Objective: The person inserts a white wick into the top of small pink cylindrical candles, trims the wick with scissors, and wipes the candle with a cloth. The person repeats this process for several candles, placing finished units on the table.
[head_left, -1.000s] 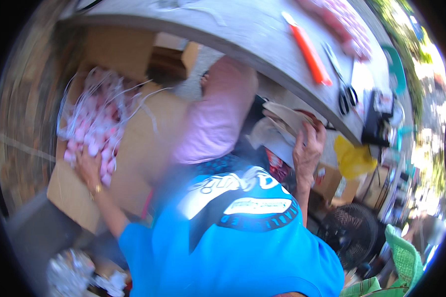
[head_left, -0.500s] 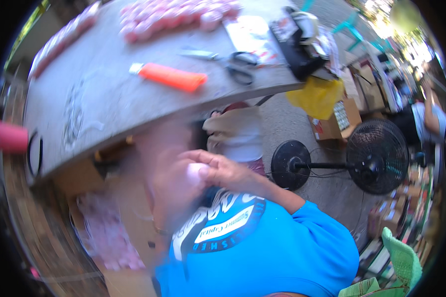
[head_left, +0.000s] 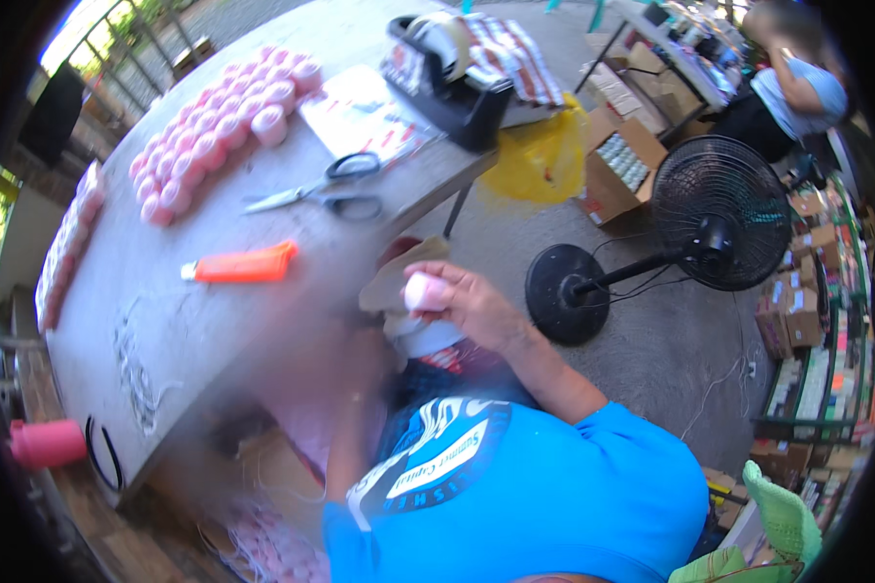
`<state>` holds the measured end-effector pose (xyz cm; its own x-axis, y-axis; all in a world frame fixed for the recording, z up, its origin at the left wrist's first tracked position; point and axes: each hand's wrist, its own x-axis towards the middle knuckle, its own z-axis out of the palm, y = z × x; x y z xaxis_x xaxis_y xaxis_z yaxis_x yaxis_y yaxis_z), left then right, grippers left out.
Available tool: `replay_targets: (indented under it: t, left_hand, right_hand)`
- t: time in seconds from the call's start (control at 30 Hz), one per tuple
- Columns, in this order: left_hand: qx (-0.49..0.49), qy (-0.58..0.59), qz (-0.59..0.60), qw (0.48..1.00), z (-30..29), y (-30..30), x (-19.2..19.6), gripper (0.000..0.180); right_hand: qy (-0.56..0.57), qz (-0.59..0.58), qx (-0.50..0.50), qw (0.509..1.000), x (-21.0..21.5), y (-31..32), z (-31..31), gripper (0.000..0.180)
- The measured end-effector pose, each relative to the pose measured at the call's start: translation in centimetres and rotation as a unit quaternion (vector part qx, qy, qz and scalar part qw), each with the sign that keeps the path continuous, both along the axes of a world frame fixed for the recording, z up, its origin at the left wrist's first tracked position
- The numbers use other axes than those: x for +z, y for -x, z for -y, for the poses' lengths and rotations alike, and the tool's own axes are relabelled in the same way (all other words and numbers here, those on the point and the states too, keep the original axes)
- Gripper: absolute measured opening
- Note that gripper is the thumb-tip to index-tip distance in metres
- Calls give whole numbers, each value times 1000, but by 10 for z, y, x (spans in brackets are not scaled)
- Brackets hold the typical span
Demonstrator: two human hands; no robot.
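"Our hands first?"

"Our right hand (head_left: 465,303) pinches a pink piece (head_left: 428,293) between thumb and fingers, its pale end turned left. Our left hand (head_left: 345,355) is a blur by the near edge of the table (head_left: 87,321) — we cannot tell whether its fingers are spread or closed, or hold anything."

"And where is the piece?"

"In front of our chest, just right of that edge, clear of the table."

"How do we hold it well?"

"Lightly, we'd judge: fingertips on the side wall, so we neither dent it nor hide the pale end. We'd also slow the left hand before it comes near — a hurried knock could send the piece to the floor (head_left: 642,374)."

"What might get in our way?"

"The tube (head_left: 248,264) lies left of us, the scissors (head_left: 313,189) beyond it. We'd mind those blades, and keep our sleeves off the strings (head_left: 138,374) at near left."

"And the rows (head_left: 209,151)?"

"Far left, neatly packed; best not to brush them."
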<state>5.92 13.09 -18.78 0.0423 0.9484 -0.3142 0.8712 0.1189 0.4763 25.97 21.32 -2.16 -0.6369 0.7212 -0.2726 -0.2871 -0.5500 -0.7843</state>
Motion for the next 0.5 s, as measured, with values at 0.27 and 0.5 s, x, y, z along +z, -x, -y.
replay_targets:
  t: [0.27,0.5]
  left_hand:
    - [387,-309,585,642,30,-22,132,41]
    - [298,41,953,39,15,-22,15,37]
  right_hand:
    - [107,-203,25,973,17,4,-7,45]
    - [116,-256,108,954,10,-2,-9,50]
